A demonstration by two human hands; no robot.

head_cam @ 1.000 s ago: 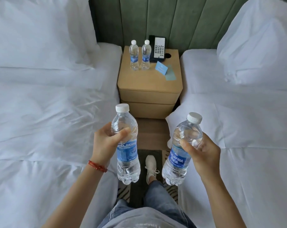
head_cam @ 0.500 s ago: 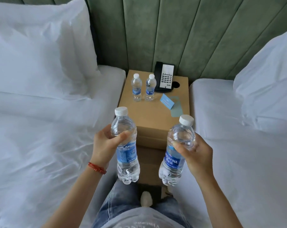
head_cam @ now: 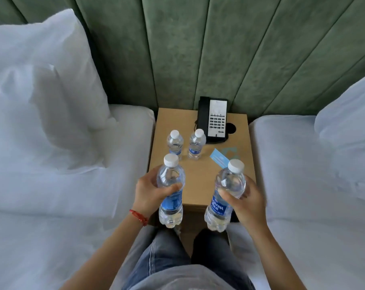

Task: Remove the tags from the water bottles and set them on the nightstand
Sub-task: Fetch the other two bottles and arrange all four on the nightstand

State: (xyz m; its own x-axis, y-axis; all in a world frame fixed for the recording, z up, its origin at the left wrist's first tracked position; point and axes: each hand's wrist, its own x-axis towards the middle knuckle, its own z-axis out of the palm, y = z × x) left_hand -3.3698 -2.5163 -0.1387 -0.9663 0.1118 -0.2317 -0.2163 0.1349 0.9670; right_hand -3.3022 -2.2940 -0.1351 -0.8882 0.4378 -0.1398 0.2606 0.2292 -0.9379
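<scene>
My left hand (head_cam: 149,192) grips a clear water bottle (head_cam: 170,192) with a blue label and white cap, held upright over the front left of the tan nightstand (head_cam: 200,185). My right hand (head_cam: 247,203) grips a second bottle (head_cam: 225,195), tilted a little, over the nightstand's front right. Two smaller-looking bottles stand side by side further back on the nightstand, the left one (head_cam: 175,144) and the right one (head_cam: 197,144). A blue card (head_cam: 218,159) lies on the top just behind the right-hand bottle. No tag shows on either held bottle.
A black and white desk phone (head_cam: 214,120) sits at the nightstand's back, beside a round hole (head_cam: 230,128). White beds flank the nightstand, with pillows left (head_cam: 43,84) and right (head_cam: 349,114). A green padded headboard (head_cam: 198,49) rises behind. My legs stand in the gap.
I have stepped closer to the nightstand. Both held bottles have moved forward and now hang over its front edge, where before they were short of it.
</scene>
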